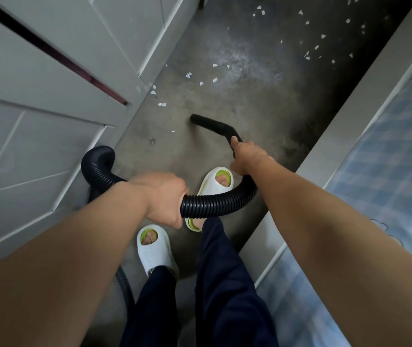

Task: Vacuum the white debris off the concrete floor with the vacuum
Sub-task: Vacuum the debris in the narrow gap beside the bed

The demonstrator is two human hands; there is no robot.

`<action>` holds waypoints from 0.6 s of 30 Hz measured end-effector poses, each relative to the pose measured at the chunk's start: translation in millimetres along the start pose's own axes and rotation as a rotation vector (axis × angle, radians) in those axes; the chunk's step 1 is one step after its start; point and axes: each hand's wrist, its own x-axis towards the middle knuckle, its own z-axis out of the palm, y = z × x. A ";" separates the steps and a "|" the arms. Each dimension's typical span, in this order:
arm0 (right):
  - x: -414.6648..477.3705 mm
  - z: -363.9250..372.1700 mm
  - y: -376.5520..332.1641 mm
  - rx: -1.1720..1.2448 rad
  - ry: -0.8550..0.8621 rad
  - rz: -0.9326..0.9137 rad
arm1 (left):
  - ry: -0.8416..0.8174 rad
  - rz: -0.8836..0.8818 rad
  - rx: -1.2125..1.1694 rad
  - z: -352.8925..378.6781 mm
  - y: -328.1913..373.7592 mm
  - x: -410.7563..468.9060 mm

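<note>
Head view shows one black ribbed plastic vacuum hose (215,201) looping between both hands and ending in one rigid black bent nozzle tube (212,123), whose mouth sits low over the grey concrete floor (227,108). The right hand (248,157) is clenched round the stiff tube just behind its bend, the best place to steer from. The left hand (164,196) grasps the corrugated hose further back, carrying its slack. The hose looks light and springy, likely to kink or drag if unsupported. The small white debris flakes (215,80) look thin and feather-light, easily blown aside: roughly ten lie near the white panelled cabinet doors (49,101), at least a dozen more farther on. Two white slippers (154,251) stand below.
</note>
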 end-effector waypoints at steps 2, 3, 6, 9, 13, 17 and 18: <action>4.0 -5.1 -1.3 -0.012 0.039 0.001 | 0.021 -0.006 -0.008 2.1 0.0 0.4; 5.7 -7.3 -3.9 -0.038 0.041 -0.021 | 0.021 -0.008 -0.016 2.6 0.1 0.8; 9.7 -8.9 -21.8 -0.150 0.017 -0.140 | -0.015 -0.017 -0.063 4.7 -1.4 -1.0; 13.3 -3.2 -38.2 -0.201 0.003 -0.187 | -0.053 -0.040 -0.091 10.3 -5.4 -6.5; 21.8 -7.7 -43.9 -0.182 0.047 -0.125 | -0.029 -0.081 -0.083 11.6 -13.3 -10.8; 26.7 -21.4 -38.4 -0.224 0.083 -0.105 | 0.007 -0.071 -0.129 0.8 -12.3 -5.3; 26.2 -24.2 -37.1 -0.243 0.074 -0.122 | 0.006 -0.061 -0.144 -1.0 -10.0 -3.9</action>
